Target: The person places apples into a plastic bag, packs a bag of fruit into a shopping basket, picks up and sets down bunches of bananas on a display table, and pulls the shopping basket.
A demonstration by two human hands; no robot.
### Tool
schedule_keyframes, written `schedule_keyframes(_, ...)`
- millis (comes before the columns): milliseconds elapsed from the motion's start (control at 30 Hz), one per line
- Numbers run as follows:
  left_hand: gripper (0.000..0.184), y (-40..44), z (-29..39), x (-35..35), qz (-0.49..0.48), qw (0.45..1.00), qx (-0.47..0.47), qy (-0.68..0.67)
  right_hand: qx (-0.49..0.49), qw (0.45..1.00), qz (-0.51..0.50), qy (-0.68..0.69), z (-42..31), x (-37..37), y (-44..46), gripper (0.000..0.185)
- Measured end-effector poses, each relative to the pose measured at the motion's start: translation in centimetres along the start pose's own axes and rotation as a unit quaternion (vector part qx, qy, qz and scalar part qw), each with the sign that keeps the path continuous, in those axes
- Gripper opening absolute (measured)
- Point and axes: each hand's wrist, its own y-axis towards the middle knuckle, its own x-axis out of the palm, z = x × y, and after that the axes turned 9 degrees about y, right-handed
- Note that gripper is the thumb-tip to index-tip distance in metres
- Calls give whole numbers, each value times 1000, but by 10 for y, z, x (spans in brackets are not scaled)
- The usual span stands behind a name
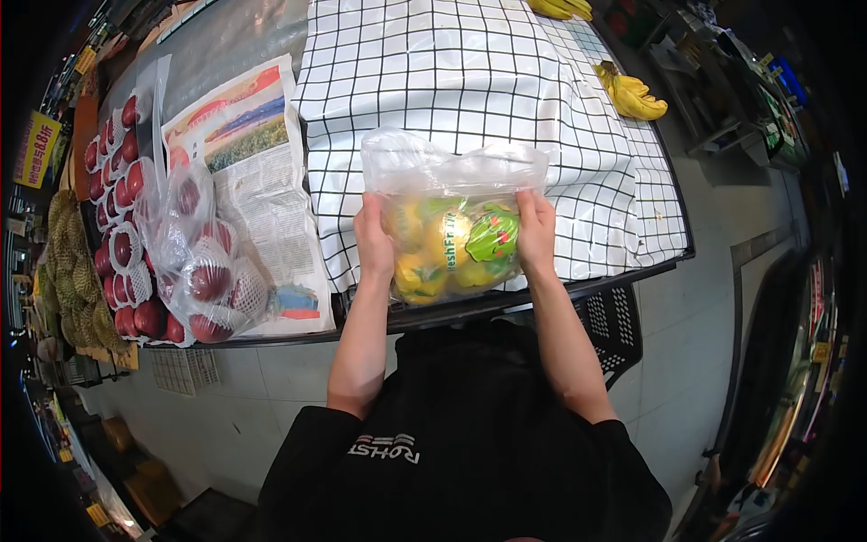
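Note:
A clear plastic bag of yellow-green fruit, printed with green lettering and a green picture, is held at the front edge of the table. My left hand grips its left side, and my right hand grips its right side. Both hands have their fingers closed on the plastic, partly hidden behind it. The bag's top is folded flat and runs across above the fruit. Beneath and behind it lies a white cloth with a black grid.
Left of the cloth are a newspaper, a clear bag of red fruit in foam nets and rows of red fruit. Spiky fruit is at the far left. Bananas lie at the right edge. A black perforated crate sits below.

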Motion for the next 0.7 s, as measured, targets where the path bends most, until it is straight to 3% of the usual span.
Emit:
schedule_keyframes(100,44,2,12,-5,-77,997,27,8,-9,1000,5,11,0,-1,2,32)
schedule_keyframes(267,40,2,38,7,-201,961,56,181,7,1000,-12,-2,3,-6,2,31)
schedule_keyframes(500,22,-7,36,17,-122,971,25,205,10,1000,-7,5,-10,0,1,33)
schedule_keyframes(567,23,-7,30,13,-83,985,63,138,17,1000,-10,12,-12,1,0,34)
schedule_keyframes(700,26,-6,24,-2,-116,990,9,84,25,999,-11,23,-16,3,-4,34)
